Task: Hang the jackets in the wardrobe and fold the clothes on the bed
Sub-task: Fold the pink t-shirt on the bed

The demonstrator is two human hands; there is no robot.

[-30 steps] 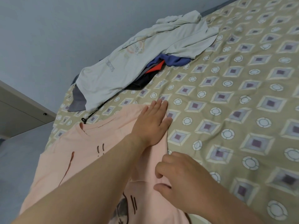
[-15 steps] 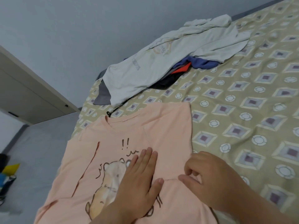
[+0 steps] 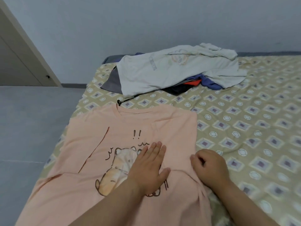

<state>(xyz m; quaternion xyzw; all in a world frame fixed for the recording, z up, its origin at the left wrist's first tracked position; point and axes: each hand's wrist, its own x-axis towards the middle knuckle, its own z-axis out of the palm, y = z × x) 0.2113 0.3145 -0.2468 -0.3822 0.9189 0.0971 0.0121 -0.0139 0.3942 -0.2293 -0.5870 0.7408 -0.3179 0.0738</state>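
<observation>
Directly under both grips lies the pink T-shirt (image 3: 171,128), spread print-up on the bed (image 3: 244,119) with its collar pointing away from the person, so its long axis runs from the wrists outward past the fingertips. The right grip (image 3: 210,168) sits on the shirt's right-hand edge with fingers curled, pinching a ridge of fabric that puckers back toward the wrist. The left grip (image 3: 148,170) lies just to its left, palm down and fingers straight on the printed animal. It presses the cloth flat and clamps nothing. Nearly all of the garment lies to the left of the right grip; only bare bed cover lies to its right. The edge running forward from the right grip is straight and appears to be a fold with the sleeve turned in, though this cannot be confirmed. The opposite sleeve lies well to the left of the left grip, which is the nearer of the two to it. Judgement: the next fold would carry fabric across the long axis, so the left grip is better placed for that side. Well beyond both grips, a pile of clothes (image 3: 162,74) lies unfolded.
</observation>
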